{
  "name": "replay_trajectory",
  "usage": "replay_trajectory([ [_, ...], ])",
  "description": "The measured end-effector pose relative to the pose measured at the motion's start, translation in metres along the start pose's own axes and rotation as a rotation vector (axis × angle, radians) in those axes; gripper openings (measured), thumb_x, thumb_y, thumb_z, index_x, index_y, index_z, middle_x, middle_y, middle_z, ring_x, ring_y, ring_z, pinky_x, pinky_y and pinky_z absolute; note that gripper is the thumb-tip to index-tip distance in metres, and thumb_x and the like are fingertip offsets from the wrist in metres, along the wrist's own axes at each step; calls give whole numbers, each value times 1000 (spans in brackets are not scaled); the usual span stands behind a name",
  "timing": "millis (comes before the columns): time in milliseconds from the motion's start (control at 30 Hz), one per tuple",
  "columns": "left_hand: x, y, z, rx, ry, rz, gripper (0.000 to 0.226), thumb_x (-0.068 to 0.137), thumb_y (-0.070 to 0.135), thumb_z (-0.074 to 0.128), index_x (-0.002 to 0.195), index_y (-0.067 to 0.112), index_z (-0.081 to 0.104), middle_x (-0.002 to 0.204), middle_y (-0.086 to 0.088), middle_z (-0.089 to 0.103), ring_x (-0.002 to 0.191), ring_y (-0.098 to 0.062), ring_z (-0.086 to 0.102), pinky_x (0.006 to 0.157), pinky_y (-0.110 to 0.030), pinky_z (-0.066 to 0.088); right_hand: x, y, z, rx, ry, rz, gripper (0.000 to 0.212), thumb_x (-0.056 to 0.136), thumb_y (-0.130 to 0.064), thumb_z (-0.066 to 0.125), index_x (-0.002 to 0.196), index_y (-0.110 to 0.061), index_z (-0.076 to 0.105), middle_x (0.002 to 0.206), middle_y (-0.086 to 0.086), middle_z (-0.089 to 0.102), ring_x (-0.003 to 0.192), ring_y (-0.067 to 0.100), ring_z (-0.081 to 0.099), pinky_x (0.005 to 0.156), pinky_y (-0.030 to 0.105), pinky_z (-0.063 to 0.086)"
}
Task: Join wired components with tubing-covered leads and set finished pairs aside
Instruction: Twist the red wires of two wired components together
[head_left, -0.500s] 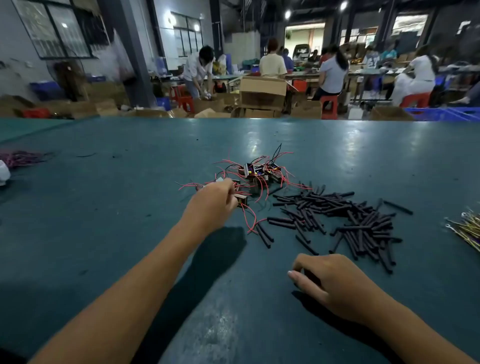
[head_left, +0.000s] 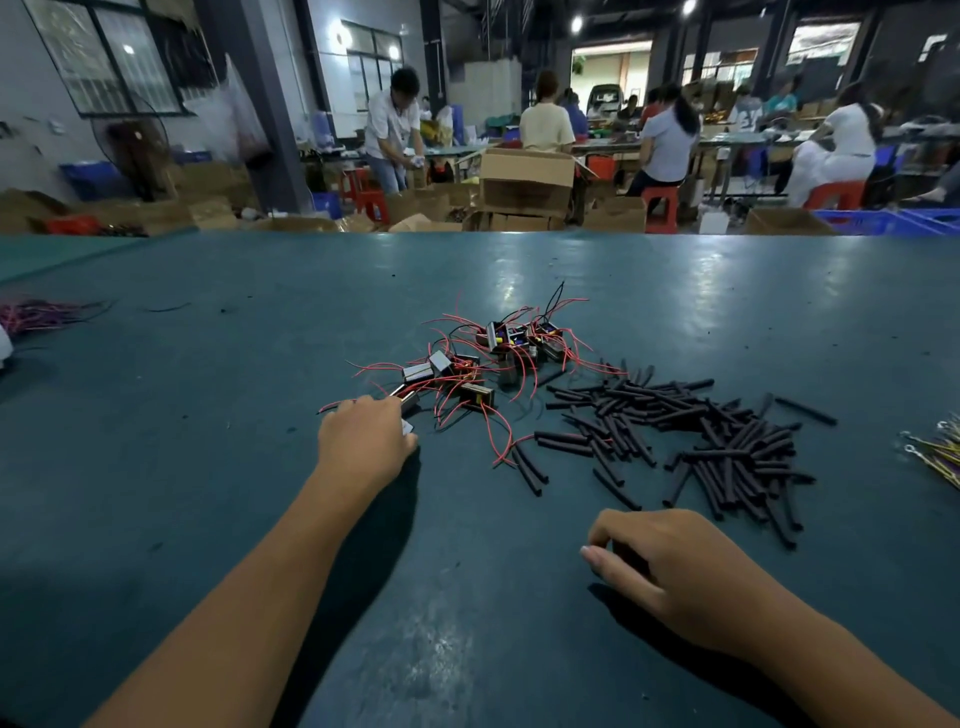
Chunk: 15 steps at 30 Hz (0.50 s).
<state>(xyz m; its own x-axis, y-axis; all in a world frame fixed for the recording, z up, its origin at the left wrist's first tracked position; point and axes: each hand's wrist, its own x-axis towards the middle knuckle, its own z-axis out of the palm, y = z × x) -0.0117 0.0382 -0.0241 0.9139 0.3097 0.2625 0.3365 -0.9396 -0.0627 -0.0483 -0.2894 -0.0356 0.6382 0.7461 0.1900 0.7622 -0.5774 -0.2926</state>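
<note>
Presently: pick-up stage. Left hand (head_left: 366, 441), fingers curled around one small component (head_left: 408, 402) at the near edge of the wired pile (head_left: 498, 358). Right hand (head_left: 670, 564) rests near the tubing heap (head_left: 701, 436), fingers curled under; contents cannot be told. Table (head_left: 208, 467) green. Next, likely: draw the component clear of tangled red leads.

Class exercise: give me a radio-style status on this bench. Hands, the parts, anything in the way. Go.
Left hand gripping a wired component from the pile. Right hand curled on the table near the black tubing, contents unclear. Nothing blocking.
</note>
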Motion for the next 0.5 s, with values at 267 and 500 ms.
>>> replay_trajectory([
  [267, -4, 2, -24, -515, 401, 24, 33, 85, 36, 73, 81, 16, 47, 76, 1, 56, 68, -28, 51, 60, -37, 36, 1, 6, 4, 40, 6, -4, 32, 99, -60, 35, 96, -35, 55, 84, -16, 64, 78, 4, 55, 64, 14, 37],
  [500, -22, 23, -54, -855, 440, 352, 41, 72, 39, 86, 93, 19, 57, 72, 17, 59, 59, -4, 52, 61, -17, 42, 1, 6, 5, 3, 53, -21, 33, 100, -58, 34, 98, -33, 55, 84, -12, 65, 79, 10, 57, 73, 28, 45],
])
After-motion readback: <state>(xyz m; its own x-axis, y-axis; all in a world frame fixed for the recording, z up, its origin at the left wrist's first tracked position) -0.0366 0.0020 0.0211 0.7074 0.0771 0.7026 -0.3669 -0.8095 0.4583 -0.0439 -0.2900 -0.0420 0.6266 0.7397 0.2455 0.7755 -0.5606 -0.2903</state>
